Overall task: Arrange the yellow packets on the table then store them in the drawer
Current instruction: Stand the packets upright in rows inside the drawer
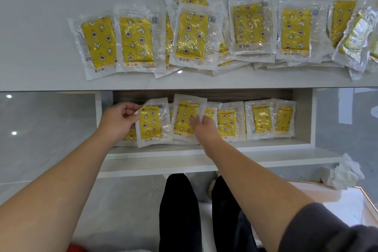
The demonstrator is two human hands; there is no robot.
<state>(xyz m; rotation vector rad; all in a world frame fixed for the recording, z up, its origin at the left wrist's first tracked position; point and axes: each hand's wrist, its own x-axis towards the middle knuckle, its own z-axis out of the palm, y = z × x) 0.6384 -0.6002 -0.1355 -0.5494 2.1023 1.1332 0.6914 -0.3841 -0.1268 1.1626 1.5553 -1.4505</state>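
The left hand (120, 117) pinches one yellow packet (150, 124) and the right hand (202, 128) pinches a second packet (185, 116), both in the drawer (302, 116), with more packets (137, 39) on the desk (41, 47); these shiny packets could slip and knock the row crooked.

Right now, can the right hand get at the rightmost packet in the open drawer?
Probably yes. The drawer stands open and the rightmost packet lies in plain view, nothing over it. The right hand is in the same drawer, holding another packet further left; it would need to let go first.
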